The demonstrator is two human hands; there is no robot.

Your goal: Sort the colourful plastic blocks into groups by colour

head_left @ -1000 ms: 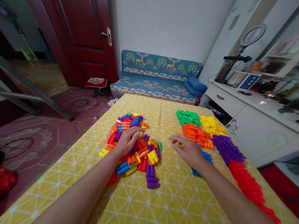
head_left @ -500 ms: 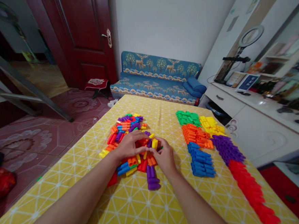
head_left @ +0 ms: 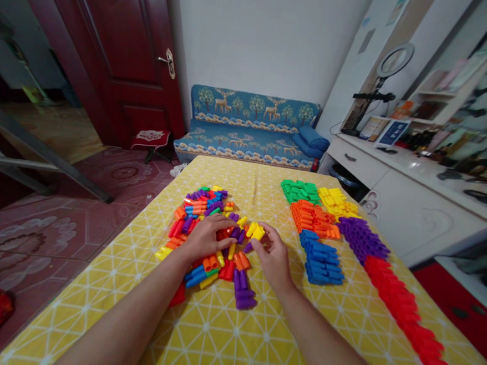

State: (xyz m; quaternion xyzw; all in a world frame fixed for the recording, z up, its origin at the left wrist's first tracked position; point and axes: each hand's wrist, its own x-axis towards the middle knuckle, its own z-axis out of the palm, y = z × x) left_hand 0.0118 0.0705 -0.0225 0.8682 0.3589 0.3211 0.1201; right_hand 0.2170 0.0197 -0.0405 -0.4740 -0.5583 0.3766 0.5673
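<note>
Between the thumb and fingers of my right hand (head_left: 275,255) is a yellow plastic tube block (head_left: 256,231), held just above the right edge of a mixed pile. My left hand (head_left: 207,237) lies over the middle of that pile, its thumb and fingers apart and nothing gripped between them. Purple blocks (head_left: 237,235) sit in the gap by its fingertips. Orange blocks (head_left: 210,263) and blue blocks (head_left: 196,276) show below the left hand. A purple block group (head_left: 244,291) lies at the pile's near end. The left palm hides part of the pile.
To the right, blocks lie grouped by colour: green (head_left: 300,191), yellow (head_left: 337,202), orange (head_left: 312,219), blue (head_left: 320,260), purple (head_left: 363,238) and a long red row (head_left: 405,310). A yellow patterned cloth (head_left: 232,346) covers the table. A blue sofa (head_left: 251,127) stands beyond.
My hands have drawn apart. The yellow block has come away from the left fingers and tilted in my right hand. The whole view has shifted slightly.
</note>
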